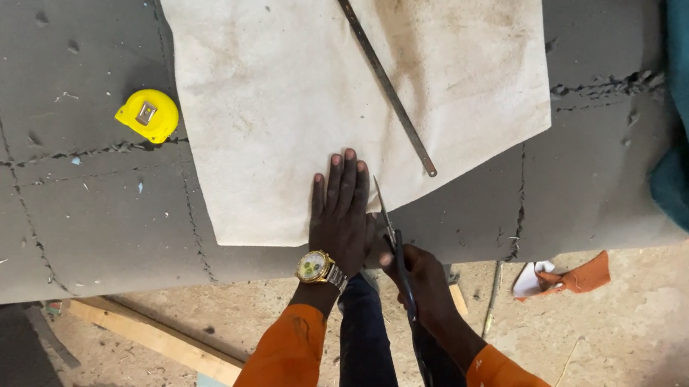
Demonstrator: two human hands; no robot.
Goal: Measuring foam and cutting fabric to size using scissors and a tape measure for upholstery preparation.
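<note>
- left hand (341, 213) flat, fingers spread, pressing white cloth (281, 81) near its lower edge; grips nothing
- right hand (422, 283) closed around scissors (389, 223); blades at cloth's edge
- yellow tape measure (148, 115) left of cloth; metal strip (381, 73) lies across it

A stained white cloth (281, 81) lies flat on grey foam, scissors (388, 223) cutting its near edge.

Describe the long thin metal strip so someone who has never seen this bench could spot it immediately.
On the grey work surface lies a stained off-white sheet. The metal strip lies slantwise on the sheet, running from its top edge down toward its lower right. It is dark, narrow and straight, unlike the round yellow tape measure beside the sheet.
</note>
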